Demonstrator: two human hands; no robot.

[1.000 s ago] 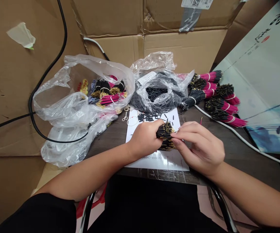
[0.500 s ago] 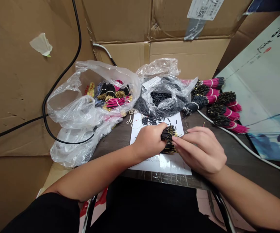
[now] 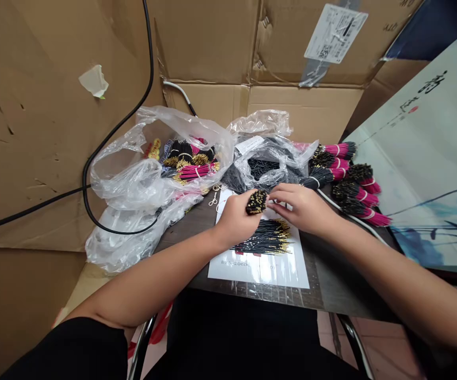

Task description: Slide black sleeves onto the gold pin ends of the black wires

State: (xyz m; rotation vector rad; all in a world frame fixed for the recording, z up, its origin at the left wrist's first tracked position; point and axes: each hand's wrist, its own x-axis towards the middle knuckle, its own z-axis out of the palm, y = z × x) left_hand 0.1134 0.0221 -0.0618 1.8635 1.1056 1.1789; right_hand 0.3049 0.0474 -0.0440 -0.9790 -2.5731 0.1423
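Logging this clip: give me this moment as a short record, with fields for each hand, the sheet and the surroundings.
Left hand: grips a bundle of black gold-tipped wires
Right hand: open, fingers next to that bundle; contact unclear
Sheet: white printed sheet under a loose bunch of black gold-tipped wires
Surroundings: pink-sleeved wire bundles on a dark table; plastic bag holding more bundles
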